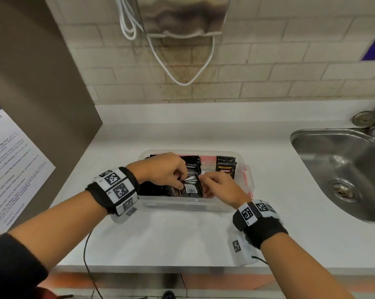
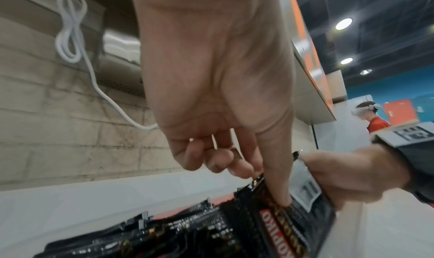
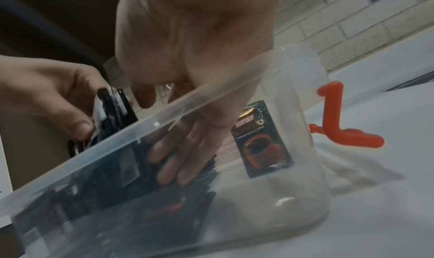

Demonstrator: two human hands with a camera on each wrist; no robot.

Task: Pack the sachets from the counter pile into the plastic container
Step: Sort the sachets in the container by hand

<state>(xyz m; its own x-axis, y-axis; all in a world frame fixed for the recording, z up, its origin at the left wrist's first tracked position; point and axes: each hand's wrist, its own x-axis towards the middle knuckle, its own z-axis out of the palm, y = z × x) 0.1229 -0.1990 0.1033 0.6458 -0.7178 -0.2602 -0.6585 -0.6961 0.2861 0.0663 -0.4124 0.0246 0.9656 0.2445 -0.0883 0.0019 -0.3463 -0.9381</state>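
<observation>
So both hands are down in the plastic container (image 1: 182,205) sorting the sachets

Left hand (image 1: 160,169) has its fingers curled, pinching the top edge of an upright bunch of black sachets (image 1: 189,185); right hand (image 1: 220,186) has straight fingers pressed flat against the side of that same bunch. More sachets are packed along the left of the tub, and a Kopiko sachet (image 1: 225,167) stands apart near the right end. The tub sits on the white counter (image 1: 160,234), sink (image 1: 344,169) off to the right
</observation>
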